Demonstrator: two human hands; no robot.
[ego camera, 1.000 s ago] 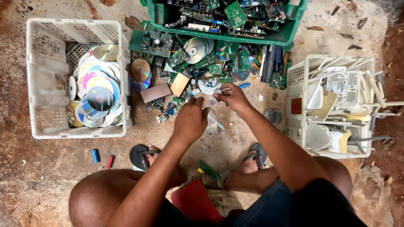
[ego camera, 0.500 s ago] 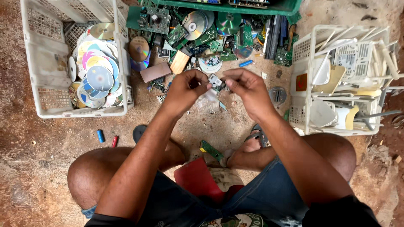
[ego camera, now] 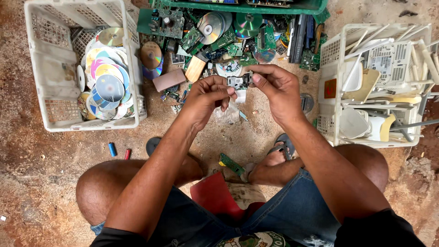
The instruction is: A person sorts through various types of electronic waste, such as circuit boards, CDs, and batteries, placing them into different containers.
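My left hand (ego camera: 208,96) and my right hand (ego camera: 274,89) are raised together above the dirt floor, both gripping a small grey metal electronic part (ego camera: 238,81) between fingertips. A clear plastic scrap (ego camera: 227,113) lies on the ground right below them. Beyond the hands spreads a pile of green circuit boards (ego camera: 224,39), shiny discs (ego camera: 211,25) and loose parts. I am squatting, with my knees and sandalled feet below the hands.
A white crate (ego camera: 45,68) at left holds several discs. Another white crate (ego camera: 329,91) at right holds pale plastic casings. A green crate (ego camera: 256,7) sits at the top. A blue battery (ego camera: 112,149), a red battery (ego camera: 127,153) and a green board piece (ego camera: 232,163) lie near my feet.
My hands picked the small part out of the pile and lifted it toward me. The view has shifted downward, so the green crate now sits at the top edge.
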